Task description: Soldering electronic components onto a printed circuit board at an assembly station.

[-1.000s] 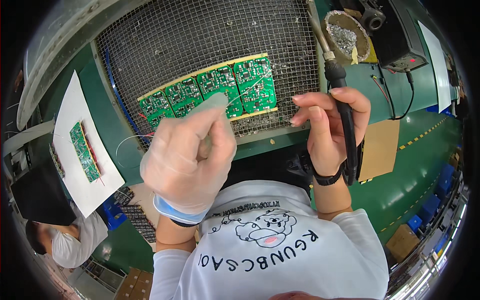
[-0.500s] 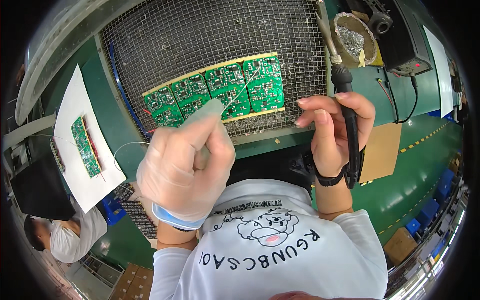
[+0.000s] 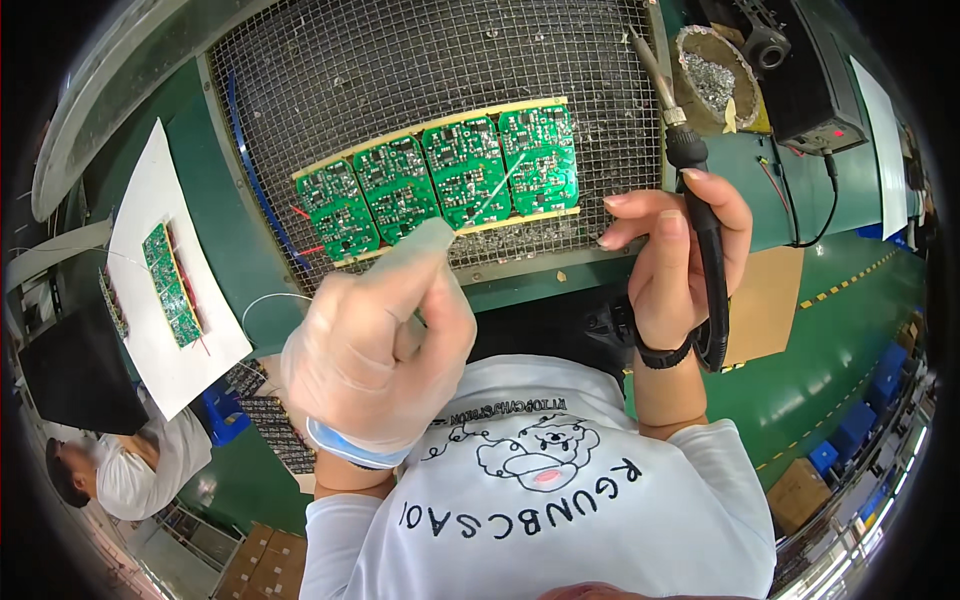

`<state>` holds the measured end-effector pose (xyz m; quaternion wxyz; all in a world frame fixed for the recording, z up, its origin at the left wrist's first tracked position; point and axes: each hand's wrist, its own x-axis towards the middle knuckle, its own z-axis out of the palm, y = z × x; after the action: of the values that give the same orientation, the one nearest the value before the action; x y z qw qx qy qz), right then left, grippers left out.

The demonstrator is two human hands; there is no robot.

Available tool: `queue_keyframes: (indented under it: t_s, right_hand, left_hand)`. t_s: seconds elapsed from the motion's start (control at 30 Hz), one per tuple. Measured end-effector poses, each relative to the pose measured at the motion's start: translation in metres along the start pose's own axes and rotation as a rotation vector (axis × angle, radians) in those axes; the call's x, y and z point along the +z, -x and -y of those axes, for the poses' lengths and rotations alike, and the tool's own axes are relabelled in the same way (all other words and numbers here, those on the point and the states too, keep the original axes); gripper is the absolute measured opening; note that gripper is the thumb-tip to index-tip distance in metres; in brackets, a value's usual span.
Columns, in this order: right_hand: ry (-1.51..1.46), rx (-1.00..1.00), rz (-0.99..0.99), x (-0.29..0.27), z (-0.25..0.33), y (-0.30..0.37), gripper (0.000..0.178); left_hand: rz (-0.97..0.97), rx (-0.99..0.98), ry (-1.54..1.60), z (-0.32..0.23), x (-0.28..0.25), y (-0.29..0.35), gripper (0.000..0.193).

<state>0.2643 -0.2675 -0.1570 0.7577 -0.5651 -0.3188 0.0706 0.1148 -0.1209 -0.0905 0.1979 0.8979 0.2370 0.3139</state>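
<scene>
Head cam: I see gloved L hand (image 3: 375, 350) closed, pinching thin wire (image 3: 497, 190) over green PCB panel (image 3: 445, 160), which lies on wire mesh (image 3: 400, 60); bare R hand (image 3: 662, 280) grips soldering iron (image 3: 688, 150), tip off to R of panel.

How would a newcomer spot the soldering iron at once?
Start at the big wire-mesh panel. Near its right edge, the bare right hand holds the soldering iron. Unlike the thin wire in the gloved left hand, it is thick, black-handled and metal-tipped.
</scene>
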Motion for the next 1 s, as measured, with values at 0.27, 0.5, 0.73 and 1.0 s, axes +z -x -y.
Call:
queue_keyframes:
  t_s: [0.27, 0.5, 0.73, 1.0]
  right_hand:
    - [0.028, 0.012, 0.030, -0.002, 0.001, 0.002, 0.034]
    - [0.163, -0.090, 0.134, 0.004, 0.001, -0.003, 0.050]
    - [0.230, -0.117, 0.340, -0.012, -0.004, -0.005, 0.051]
    - [-0.085, -0.105, 0.198, -0.011, -0.008, -0.008, 0.048]
  left_hand:
    - [0.033, 0.022, -0.037, 0.004, -0.004, 0.005, 0.030]
    - [0.062, 0.066, 0.138, 0.002, 0.003, 0.008, 0.029]
    - [0.081, 0.087, 0.188, 0.002, 0.016, 0.010, 0.025]
    - [0.066, 0.419, -0.057, 0.023, 0.006, 0.003, 0.037]
